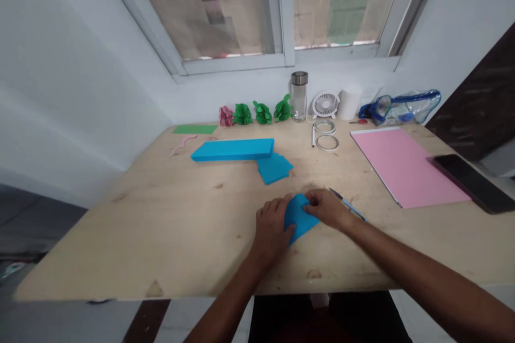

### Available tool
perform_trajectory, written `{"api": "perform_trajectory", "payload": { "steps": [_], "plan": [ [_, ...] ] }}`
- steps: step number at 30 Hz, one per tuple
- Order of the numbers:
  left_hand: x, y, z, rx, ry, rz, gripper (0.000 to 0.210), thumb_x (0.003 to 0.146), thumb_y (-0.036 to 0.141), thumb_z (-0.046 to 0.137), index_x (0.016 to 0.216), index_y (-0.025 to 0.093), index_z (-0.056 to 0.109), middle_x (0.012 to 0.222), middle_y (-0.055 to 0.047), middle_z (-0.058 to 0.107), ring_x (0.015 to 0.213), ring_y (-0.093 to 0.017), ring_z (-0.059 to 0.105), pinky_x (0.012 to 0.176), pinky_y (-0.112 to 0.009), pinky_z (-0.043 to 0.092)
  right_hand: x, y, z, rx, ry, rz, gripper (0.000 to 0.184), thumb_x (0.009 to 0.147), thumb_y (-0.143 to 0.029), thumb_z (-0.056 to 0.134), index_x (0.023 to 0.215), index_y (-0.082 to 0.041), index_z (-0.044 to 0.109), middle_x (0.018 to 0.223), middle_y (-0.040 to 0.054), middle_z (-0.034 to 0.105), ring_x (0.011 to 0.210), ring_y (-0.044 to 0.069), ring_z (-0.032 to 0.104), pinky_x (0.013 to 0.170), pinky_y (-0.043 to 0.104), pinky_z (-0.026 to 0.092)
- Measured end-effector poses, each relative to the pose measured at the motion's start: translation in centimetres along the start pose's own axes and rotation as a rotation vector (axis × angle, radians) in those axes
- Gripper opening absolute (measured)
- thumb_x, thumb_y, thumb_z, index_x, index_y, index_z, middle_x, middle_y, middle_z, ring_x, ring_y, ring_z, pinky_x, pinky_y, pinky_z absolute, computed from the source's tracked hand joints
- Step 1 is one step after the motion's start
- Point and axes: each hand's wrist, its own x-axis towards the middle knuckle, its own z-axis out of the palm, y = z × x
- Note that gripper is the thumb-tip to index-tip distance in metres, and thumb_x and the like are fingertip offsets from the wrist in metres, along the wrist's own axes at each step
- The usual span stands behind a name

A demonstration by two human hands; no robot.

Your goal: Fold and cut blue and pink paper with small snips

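Note:
A piece of blue paper [300, 218], partly folded, lies on the wooden table near its front edge. My left hand [272, 228] holds its left side, with the thumb resting on the paper and the fingers curled along the edge. At the upper right edge, my right hand [324, 207] pinches the paper between thumb and fingers. Part of the paper is hidden under both hands. Just beyond, a small stack of blue paper pieces [275, 168] touches a long blue paper strip stack [233, 149]. A pen [349, 205] lies beside my right wrist.
Along the wall stand green paper figures [263, 112], a pink one [226, 116], a glass bottle [299, 97], a small fan [325, 104] and a clear pouch [410, 107]. Pink paper [406, 169] and a phone [475, 182] lie right; green paper [195, 129] lies far left.

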Motion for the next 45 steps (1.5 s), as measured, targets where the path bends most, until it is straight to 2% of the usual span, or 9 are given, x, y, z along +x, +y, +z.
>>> {"api": "perform_trajectory", "payload": {
  "steps": [5, 10, 15, 19, 25, 29, 33, 39, 45],
  "plan": [
    [0.2, -0.8, -0.4, -0.063, 0.079, -0.011, 0.060, 0.071, 0.018, 0.056, 0.131, 0.019, 0.047, 0.125, -0.010, 0.059, 0.113, -0.026, 0.053, 0.094, -0.045, 0.040, -0.8, -0.8, 0.6, -0.039, 0.023, -0.112, 0.008, 0.071, -0.016, 0.057, 0.063, -0.019, 0.058, 0.054, -0.0054, 0.051, 0.051, 0.010, 0.046, 0.049, 0.022, 0.033],
    [0.6, -1.0, -2.6, -0.117, 0.071, 0.001, 0.031, 0.076, 0.014, 0.050, 0.104, 0.023, 0.062, 0.097, -0.004, 0.070, 0.091, -0.022, 0.063, 0.080, -0.037, 0.048, -2.0, -1.8, 0.9, -0.020, 0.078, -0.191, 0.011, 0.079, -0.025, 0.053, 0.078, -0.019, 0.061, 0.068, -0.0013, 0.060, 0.064, 0.014, 0.054, 0.059, 0.025, 0.041],
    [0.7, 0.1, -3.9, 0.098, 0.183, 0.180, 0.023, 0.078, 0.011, 0.046, 0.085, 0.022, 0.064, 0.083, -0.004, 0.068, 0.076, -0.022, 0.062, 0.070, -0.034, 0.046, -3.0, -1.3, 1.3, -0.011, 0.147, -0.257, 0.011, 0.083, -0.026, 0.049, 0.083, -0.020, 0.058, 0.073, -0.0002, 0.058, 0.069, 0.016, 0.053, 0.061, 0.026, 0.039],
    [0.6, 0.3, -3.4, 0.106, 0.153, 0.235, 0.023, 0.079, 0.010, 0.044, 0.082, 0.022, 0.063, 0.079, -0.005, 0.067, 0.073, -0.022, 0.062, 0.068, -0.036, 0.048, -3.3, -0.2, 1.9, -0.041, 0.149, -0.274, 0.011, 0.085, -0.027, 0.047, 0.082, -0.021, 0.056, 0.072, -0.0004, 0.057, 0.069, 0.017, 0.052, 0.062, 0.027, 0.038],
    [-0.6, -2.5, -1.6, -0.274, 0.360, 0.023, 0.044, 0.076, 0.015, 0.048, 0.120, 0.023, 0.050, 0.115, -0.008, 0.062, 0.109, -0.023, 0.058, 0.092, -0.043, 0.047, -3.4, 0.3, 2.6, -0.065, 0.159, -0.277, 0.011, 0.086, -0.026, 0.045, 0.080, -0.022, 0.053, 0.072, 0.0000, 0.056, 0.070, 0.018, 0.053, 0.063, 0.029, 0.038],
    [-1.0, -2.7, 0.3, -0.591, 0.297, -0.163, 0.052, 0.073, 0.018, 0.048, 0.124, 0.020, 0.040, 0.107, -0.009, 0.063, 0.101, -0.021, 0.063, 0.086, -0.038, 0.052, -3.3, 0.4, 3.0, -0.055, 0.169, -0.272, 0.011, 0.086, -0.026, 0.043, 0.082, -0.022, 0.053, 0.073, 0.0006, 0.057, 0.072, 0.019, 0.054, 0.065, 0.029, 0.039],
    [-0.6, -1.3, 1.7, -0.728, 0.331, -0.187, 0.051, 0.070, 0.013, 0.043, 0.121, 0.019, 0.040, 0.106, -0.009, 0.062, 0.099, -0.019, 0.062, 0.089, -0.037, 0.048, -3.3, 0.5, 3.1, -0.035, 0.187, -0.276, 0.012, 0.086, -0.028, 0.043, 0.085, -0.021, 0.053, 0.076, 0.0015, 0.059, 0.074, 0.019, 0.055, 0.067, 0.029, 0.040],
    [1.3, -2.3, 0.9, -0.713, 0.311, -0.199, 0.040, 0.069, 0.014, 0.047, 0.109, 0.017, 0.051, 0.085, -0.003, 0.062, 0.073, -0.016, 0.060, 0.068, -0.029, 0.049, -1.6, 0.0, 2.3, 0.041, 0.174, -0.213, 0.012, 0.081, -0.030, 0.047, 0.076, -0.020, 0.052, 0.071, 0.0004, 0.057, 0.070, 0.017, 0.053, 0.065, 0.027, 0.040],
    [7.5, -5.1, -2.3, -0.465, 0.310, -0.140, 0.043, 0.071, 0.010, 0.047, 0.113, 0.018, 0.050, 0.082, -0.001, 0.062, 0.073, -0.015, 0.061, 0.066, -0.026, 0.049, 5.0, -2.0, 2.0, 0.109, 0.188, -0.087, 0.008, 0.078, -0.019, 0.056, 0.085, -0.018, 0.059, 0.080, 0.0005, 0.063, 0.079, 0.018, 0.057, 0.069, 0.027, 0.044]
  ]
}}
